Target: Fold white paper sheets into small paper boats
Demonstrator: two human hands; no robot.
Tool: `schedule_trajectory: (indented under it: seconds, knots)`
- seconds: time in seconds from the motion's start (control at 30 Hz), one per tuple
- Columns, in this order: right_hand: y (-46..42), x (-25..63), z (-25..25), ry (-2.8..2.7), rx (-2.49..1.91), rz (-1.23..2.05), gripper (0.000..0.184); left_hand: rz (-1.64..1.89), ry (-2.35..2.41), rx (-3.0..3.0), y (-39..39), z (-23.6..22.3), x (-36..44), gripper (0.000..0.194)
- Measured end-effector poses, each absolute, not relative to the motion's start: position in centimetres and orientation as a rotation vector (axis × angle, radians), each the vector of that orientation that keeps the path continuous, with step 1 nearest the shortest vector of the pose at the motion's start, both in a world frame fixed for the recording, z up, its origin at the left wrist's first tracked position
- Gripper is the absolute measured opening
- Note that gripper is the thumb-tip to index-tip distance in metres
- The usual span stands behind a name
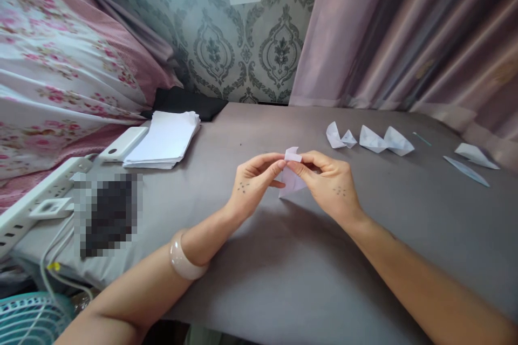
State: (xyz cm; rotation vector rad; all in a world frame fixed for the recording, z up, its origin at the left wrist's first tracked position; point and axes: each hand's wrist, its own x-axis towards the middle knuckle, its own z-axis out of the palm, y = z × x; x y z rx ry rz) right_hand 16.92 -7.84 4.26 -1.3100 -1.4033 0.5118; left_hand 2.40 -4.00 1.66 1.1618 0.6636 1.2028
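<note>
A small folded piece of white paper (292,182) is held up just over the grey tabletop, in the middle of the head view. My left hand (256,179) pinches it from the left, thumb against the near side. From the right, my right hand (329,178) grips the same paper between thumb and fingers, the two thumbs almost meeting. A short flap sticks up above the fingertips, and a wider part hangs below them. The fingers partly cover the folds, so the paper's full shape is hidden.
Several folded paper pieces (374,139) stand at the back right, with flatter folded papers (477,155) farther right. A stack of white sheets (159,137) lies at the left, beside a white box (123,144) and a power strip (38,197). A teal fan (34,318) occupies the lower left corner.
</note>
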Motion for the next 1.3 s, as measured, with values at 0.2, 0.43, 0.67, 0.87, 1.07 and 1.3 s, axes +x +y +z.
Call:
schedule_trajectory:
  seconds: [0.2,0.43,0.67,0.87,1.07,1.3]
  knots:
    - [-8.0,16.7,4.3,-1.447,-1.297,0.512,0.013,1.249,0.64,1.13,-4.1,2.2,2.3,0.02]
    - [-8.0,16.5,4.6,-1.457,-1.296,0.502,0.012,1.284,0.666,1.159,-4.3,2.4,2.4,0.022]
    - [-8.2,15.7,4.5,-1.508,-1.276,0.379,0.012,1.446,0.719,1.277,-4.4,2.6,2.3,0.013]
    - [-8.3,15.3,3.2,-1.533,-1.21,-0.048,0.027,1.336,0.756,1.141,-4.5,2.9,2.1,0.022]
    - [-8.1,15.7,2.7,-1.78,-1.091,-0.382,0.03,1.251,0.756,1.053,-4.7,3.3,2.0,0.027]
    - [-8.1,15.4,2.6,-1.771,-1.145,-0.39,0.028,1.243,0.701,0.992,-4.4,3.3,2.1,0.022]
